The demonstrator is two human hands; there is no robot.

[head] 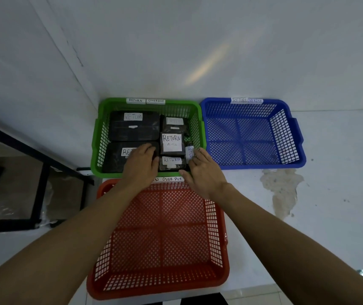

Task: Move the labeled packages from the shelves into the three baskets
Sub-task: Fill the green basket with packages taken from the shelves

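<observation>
Three mesh baskets stand on a white floor: a green basket point(101, 137) at the back, a blue basket point(295, 137) to its right, and a red basket point(222, 256) nearest me. The green one holds several black packages with white "RETURN" labels point(171, 142). My left hand point(142, 166) rests with relaxed fingers on the front left package point(116, 157). My right hand point(202, 170) reaches over the green basket's front rim, its fingertips touching a small upright package point(189, 153) at the front right. The blue and red baskets hold nothing.
White paper tags reading "RETURN" and "OVERDUE" sit on the basket rims point(146, 101). A black metal shelf frame point(42, 172) stands at the left. A white wall rises behind the baskets. A patch of chipped floor paint point(284, 188) lies at the right.
</observation>
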